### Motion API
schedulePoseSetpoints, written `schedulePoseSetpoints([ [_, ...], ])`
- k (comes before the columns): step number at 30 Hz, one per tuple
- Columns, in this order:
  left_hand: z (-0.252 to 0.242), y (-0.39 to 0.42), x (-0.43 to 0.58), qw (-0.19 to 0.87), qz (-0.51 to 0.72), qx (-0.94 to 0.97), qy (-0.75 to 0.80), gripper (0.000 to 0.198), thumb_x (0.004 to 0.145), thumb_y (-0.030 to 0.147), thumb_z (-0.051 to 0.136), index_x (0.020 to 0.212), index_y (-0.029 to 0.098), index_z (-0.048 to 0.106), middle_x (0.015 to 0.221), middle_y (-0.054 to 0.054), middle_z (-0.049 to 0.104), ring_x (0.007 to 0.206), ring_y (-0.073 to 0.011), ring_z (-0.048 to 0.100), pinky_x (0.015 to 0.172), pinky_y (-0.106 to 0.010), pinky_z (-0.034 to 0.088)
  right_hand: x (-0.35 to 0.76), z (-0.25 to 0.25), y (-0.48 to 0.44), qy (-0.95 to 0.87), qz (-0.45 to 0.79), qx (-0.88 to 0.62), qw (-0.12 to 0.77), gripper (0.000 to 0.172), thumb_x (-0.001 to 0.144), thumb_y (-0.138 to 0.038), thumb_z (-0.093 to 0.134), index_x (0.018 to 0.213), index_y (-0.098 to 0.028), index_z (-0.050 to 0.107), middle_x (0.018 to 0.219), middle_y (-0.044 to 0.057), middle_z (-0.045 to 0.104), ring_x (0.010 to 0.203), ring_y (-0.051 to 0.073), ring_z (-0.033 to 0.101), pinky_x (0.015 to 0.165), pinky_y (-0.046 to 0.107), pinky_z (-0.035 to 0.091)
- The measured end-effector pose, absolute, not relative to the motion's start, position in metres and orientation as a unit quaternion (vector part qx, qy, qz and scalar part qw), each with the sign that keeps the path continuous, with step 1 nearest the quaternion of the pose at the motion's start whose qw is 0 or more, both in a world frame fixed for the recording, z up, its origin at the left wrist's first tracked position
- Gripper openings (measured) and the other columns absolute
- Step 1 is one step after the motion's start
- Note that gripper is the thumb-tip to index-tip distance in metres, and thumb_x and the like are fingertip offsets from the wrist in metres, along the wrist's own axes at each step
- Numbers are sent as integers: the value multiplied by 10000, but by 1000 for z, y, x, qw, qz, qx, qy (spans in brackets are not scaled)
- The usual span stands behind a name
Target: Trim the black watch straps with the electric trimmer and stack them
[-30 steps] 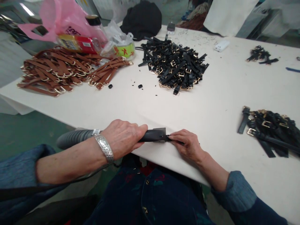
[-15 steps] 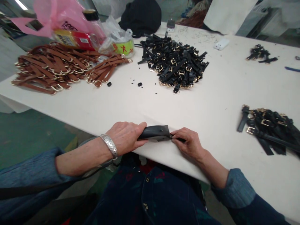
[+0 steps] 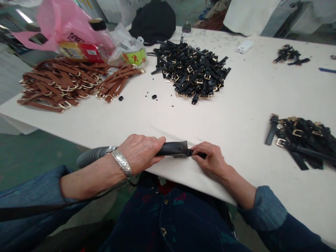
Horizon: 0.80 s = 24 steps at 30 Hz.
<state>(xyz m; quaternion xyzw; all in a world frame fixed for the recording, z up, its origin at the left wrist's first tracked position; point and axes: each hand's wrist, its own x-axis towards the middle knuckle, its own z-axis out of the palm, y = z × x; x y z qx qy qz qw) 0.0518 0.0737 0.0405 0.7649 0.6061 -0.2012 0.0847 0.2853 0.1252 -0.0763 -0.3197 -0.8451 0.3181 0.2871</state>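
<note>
My left hand (image 3: 140,152), with a silver bracelet at the wrist, is wrapped round a black handheld tool (image 3: 173,148) over the table's front edge. The tool's wide end points right. Just beyond that end my right hand (image 3: 208,157) pinches a small black strap (image 3: 201,154), partly hidden by the fingers. The strap's tip is at the tool's end; whether they touch is too small to tell. A large heap of black buckled straps (image 3: 194,71) lies farther back, and another black strap pile (image 3: 304,138) is at the right.
Brown straps (image 3: 56,84) are heaped at the left of the white table (image 3: 231,115), before a pink bag (image 3: 63,21). A black cloth item (image 3: 154,21), a white object (image 3: 244,46) and a small strap pile (image 3: 288,55) lie toward the back.
The view has shifted slightly. A little more of the strap's tip shows between the tool and my right fingers, and a grey ribbed part now shows behind my left wrist.
</note>
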Motion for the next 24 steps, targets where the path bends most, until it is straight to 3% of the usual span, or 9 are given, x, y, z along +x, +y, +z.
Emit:
schedulePoseSetpoints([
  [6,29,65,43,80,-209,736,639,366,821,526,422,999,225,529,798,-85,701,729,-272,657,574,-324,412,286,-76,124,-825,341,-341,294,86,698,-120,640,714,-198,607,880,28,682,759,148,607,705,276,466],
  [12,39,49,27,69,-236,744,621,293,842,478,403,949,235,528,789,-66,696,681,-253,656,539,-314,389,284,-74,124,-816,366,-343,286,135,672,-122,630,773,-189,570,891,29,628,603,98,498,595,249,437],
  [17,42,53,47,80,-220,740,630,264,833,450,430,942,231,529,808,-73,692,714,-261,655,578,-336,414,287,-70,124,-836,296,-384,256,130,685,-172,647,795,-194,583,850,35,572,725,147,522,652,277,424],
  [24,37,58,58,80,-222,717,656,315,809,494,447,978,244,538,834,-86,707,760,-261,659,616,-334,434,291,-67,127,-844,287,-401,214,120,692,-231,683,770,-201,598,757,10,552,692,146,511,630,272,391],
])
